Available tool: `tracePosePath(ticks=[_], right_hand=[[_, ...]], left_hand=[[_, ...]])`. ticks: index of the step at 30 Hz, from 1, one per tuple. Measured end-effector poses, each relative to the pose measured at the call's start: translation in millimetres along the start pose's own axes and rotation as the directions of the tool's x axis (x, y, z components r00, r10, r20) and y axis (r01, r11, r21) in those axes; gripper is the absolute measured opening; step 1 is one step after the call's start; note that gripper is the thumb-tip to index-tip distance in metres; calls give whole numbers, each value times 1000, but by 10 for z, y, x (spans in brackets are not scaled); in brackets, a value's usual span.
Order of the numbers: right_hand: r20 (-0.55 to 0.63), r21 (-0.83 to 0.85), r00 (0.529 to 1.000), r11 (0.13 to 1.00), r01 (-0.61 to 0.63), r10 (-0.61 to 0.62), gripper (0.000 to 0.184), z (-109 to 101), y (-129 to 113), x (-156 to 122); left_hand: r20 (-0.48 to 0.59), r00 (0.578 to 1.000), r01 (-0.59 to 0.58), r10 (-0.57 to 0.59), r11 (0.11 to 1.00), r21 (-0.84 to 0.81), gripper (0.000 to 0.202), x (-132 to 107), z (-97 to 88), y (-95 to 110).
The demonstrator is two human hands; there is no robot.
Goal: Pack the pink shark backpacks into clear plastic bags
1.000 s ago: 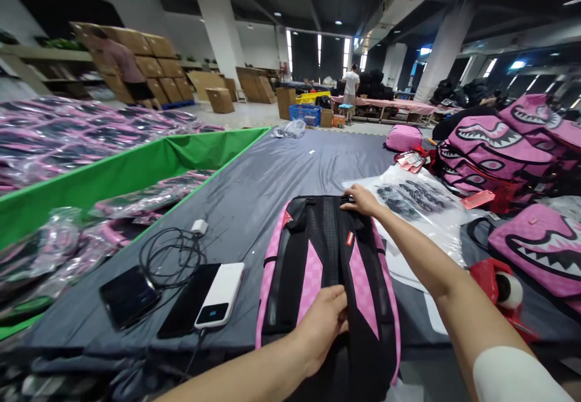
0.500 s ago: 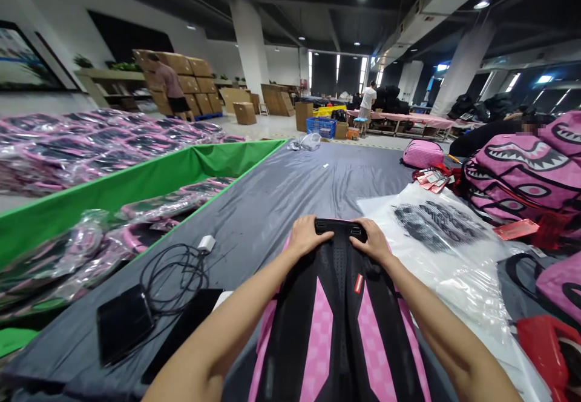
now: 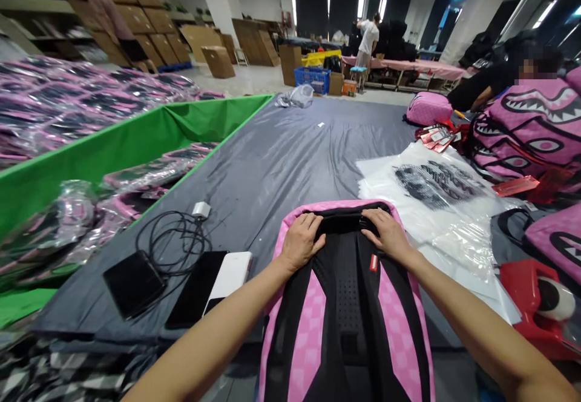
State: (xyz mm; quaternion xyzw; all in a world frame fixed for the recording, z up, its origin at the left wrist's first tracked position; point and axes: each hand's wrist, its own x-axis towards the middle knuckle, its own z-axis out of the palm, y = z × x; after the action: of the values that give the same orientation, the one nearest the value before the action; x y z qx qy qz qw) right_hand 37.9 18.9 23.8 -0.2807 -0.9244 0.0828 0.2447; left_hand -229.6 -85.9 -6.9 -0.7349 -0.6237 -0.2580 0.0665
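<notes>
**Left hand (image 3: 303, 241) and right hand (image 3: 388, 232) hold the top of a pink-and-black backpack (image 3: 347, 296)**

The left forearm (image 3: 218, 347) and right forearm (image 3: 481, 323) reach forward from the lower corners, slanting inward, with the backpack between them. Its strap side faces up; its lower part runs out of view past the near edge of the cloth-covered table (image 3: 299, 148).

Both hands lie palm down, apart from each other, fingers bent over the black upper ends of the shoulder straps and thumbs angled inward. Each is closed on the fabric, though the underside of the grip is hidden. The black top of the back panel shows between the thumbs; the pink top rim lies just beyond the fingertips.

A white power bank (image 3: 232, 272) sits left of the backpack, partly behind the left forearm. A red tape dispenser (image 3: 529, 302) stands right of the right forearm. Farther out, clear plastic bags (image 3: 436, 187) lie beyond the right hand, near stacked shark-mouth backpacks (image 3: 531, 129). Well beyond, a person in a white top (image 3: 368, 37) stands by another table (image 3: 408, 65).
</notes>
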Motion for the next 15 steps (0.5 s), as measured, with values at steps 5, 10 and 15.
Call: tracePosePath(ticks=[5, 10, 15], right_hand=[[168, -42, 979, 993, -106, 112, 38, 131, 167, 268], [274, -168, 914, 951, -259, 298, 40, 398, 305, 721], [224, -183, 923, 944, -276, 313, 42, 590, 239, 659]], left_hand=[[293, 953, -99, 73, 992, 74, 26, 434, 107, -234], [391, 920, -82, 33, 990, 111, 22, 955, 359, -468], [386, 922, -51, -11, 988, 149, 36, 813, 401, -484]])
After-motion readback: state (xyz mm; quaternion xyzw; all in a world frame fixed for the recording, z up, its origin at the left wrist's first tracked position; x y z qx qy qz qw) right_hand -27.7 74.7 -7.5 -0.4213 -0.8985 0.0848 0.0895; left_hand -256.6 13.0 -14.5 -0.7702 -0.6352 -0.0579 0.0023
